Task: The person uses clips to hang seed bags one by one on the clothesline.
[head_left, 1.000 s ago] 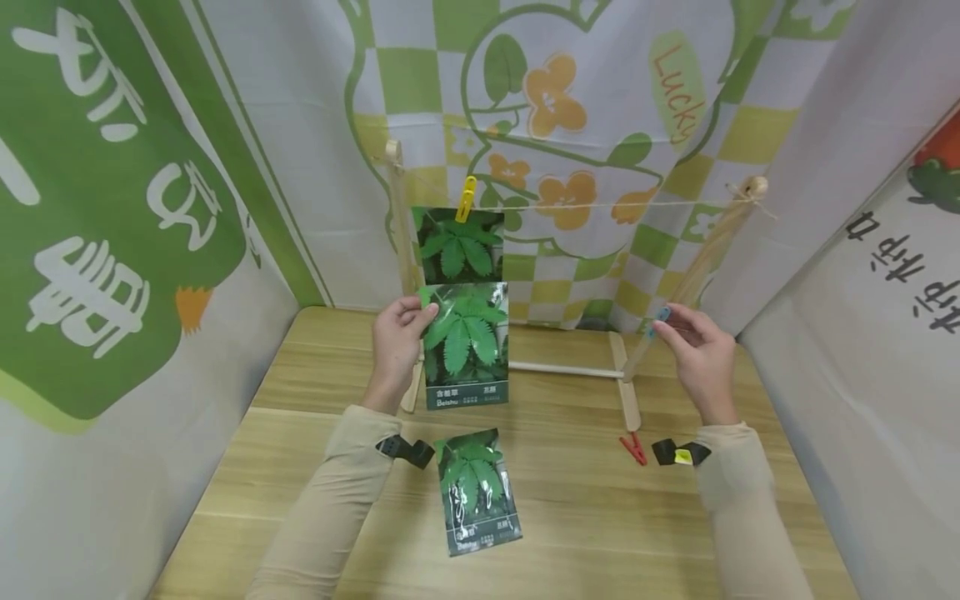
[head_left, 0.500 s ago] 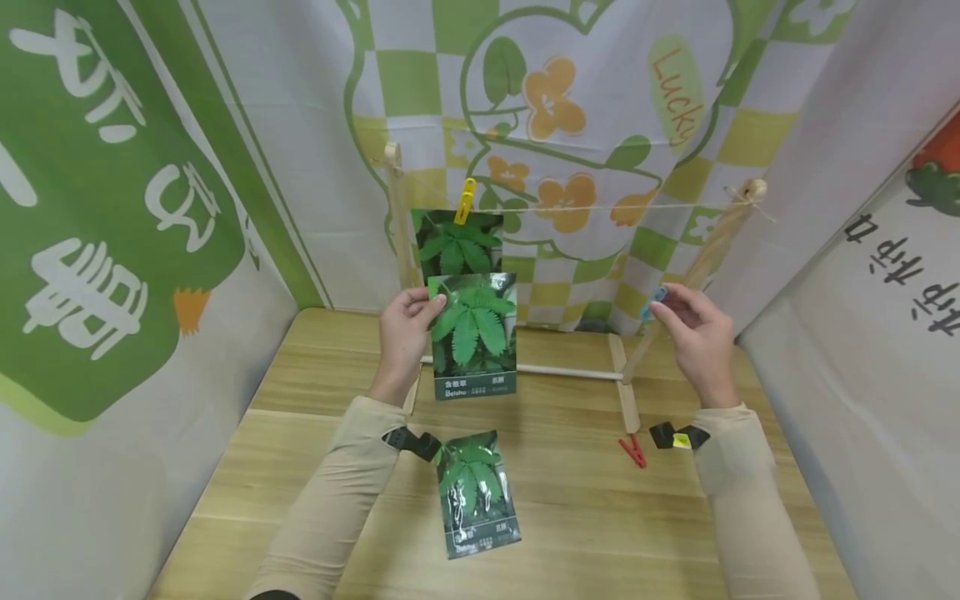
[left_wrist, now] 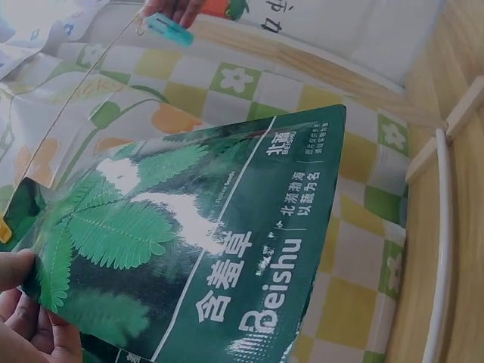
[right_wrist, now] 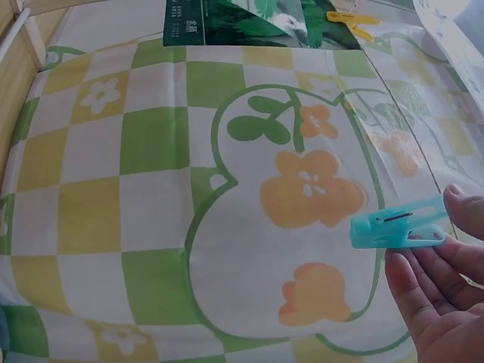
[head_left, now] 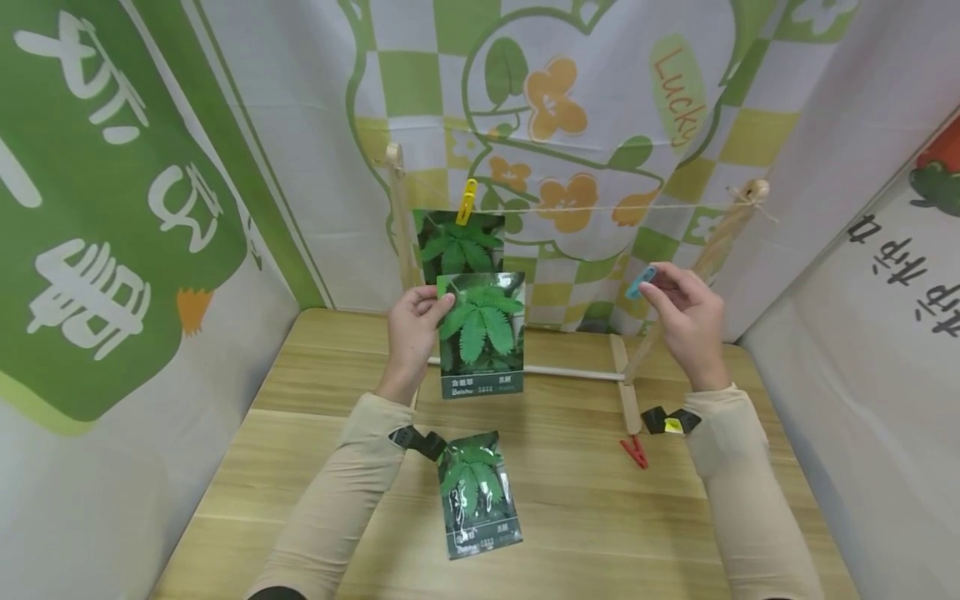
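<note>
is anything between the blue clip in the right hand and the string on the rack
Nothing visible. The right hand pinches the blue clothespin below the string, with only open air between them. The yellow clothespin and its hanging packet sit further left.

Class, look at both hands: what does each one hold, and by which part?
The left hand pinches the seed packet at its upper left edge. The right hand pinches the blue clothespin by its rear end.

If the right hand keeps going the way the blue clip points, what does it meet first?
Probably the string. The right hand pinches the blue clip, aimed up and left toward it, with open air between. Behind hangs the flowered cloth. Depth is hard to judge.
</note>
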Motion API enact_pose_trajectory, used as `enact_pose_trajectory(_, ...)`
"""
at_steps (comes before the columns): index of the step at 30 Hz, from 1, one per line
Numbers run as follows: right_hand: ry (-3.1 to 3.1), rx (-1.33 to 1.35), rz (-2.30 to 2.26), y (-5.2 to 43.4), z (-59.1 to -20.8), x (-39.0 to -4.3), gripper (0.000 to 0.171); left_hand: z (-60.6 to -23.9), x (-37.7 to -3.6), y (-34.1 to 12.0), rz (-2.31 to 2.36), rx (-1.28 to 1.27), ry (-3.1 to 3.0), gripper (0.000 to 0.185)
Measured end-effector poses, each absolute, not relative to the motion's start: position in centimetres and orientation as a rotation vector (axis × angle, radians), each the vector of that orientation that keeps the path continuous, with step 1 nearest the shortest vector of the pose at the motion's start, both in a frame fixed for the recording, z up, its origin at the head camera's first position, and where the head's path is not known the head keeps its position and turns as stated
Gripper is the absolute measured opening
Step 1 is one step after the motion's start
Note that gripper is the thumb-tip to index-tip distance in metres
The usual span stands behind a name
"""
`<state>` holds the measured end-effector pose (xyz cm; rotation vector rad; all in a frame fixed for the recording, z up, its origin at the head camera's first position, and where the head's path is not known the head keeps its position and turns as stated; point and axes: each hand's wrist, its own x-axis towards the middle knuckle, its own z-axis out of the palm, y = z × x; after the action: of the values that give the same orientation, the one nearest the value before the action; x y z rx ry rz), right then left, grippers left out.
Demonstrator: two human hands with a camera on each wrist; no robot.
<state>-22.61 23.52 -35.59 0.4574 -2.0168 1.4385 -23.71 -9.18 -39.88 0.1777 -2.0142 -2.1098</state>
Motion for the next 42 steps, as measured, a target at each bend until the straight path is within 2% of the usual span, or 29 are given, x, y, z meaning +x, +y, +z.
enact_pose_trajectory(16,-1.97,0.541,1.413,21.4,-32.2,-23.8,0.025,-39.6,-24.5,-8.0,-2.135,0.122,-2.026,0.024)
enact_pose_trajectory(26,-1.886,0.645,1.339,20.1,-30.2,-25.2,0.019,-39.1,-25.2,-7.4,-2.152,0.105,-2.036,0.024)
enact_pose_trajectory(37,-1.81,0.56,1.357,17.8,-27.6,-26.5,0.015,-38.3,-26.3,-6.6,-2.113,0.016,-2.132,0.025)
enact_pose_trajectory(42,-1.755,0.661,1.362,17.0,-27.0,-27.8,0.015,-37.8,-26.8,-6.0,-2.097,0.013,-2.162,0.027)
